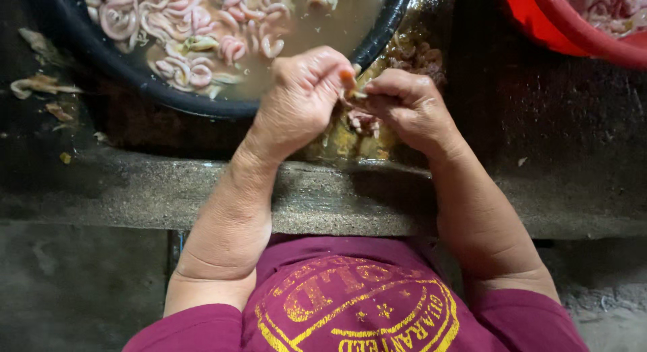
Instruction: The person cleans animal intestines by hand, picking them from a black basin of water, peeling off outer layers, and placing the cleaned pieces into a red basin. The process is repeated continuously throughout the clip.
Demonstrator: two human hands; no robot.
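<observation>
A small pink piece of meat (355, 106) is pinched between the left hand (300, 99) and the right hand (408, 106), both closed on it. It is held up beside the black tub (101, 59), so it can be picked at above the wet counter (135, 190).

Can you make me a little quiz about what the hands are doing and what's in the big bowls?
1. True or false: the left hand and right hand are pinching the same small pink piece between them.
2. What colour is the tub at the top right corner? A) blue B) red C) white
3. What floats in the murky liquid of the black basin?

Key
1. True: both sets of fingertips meet on it, just past the basin's rim.
2. B, red.
3. Lots of pink, curled rings of what looks like raw meat or seafood.
</observation>
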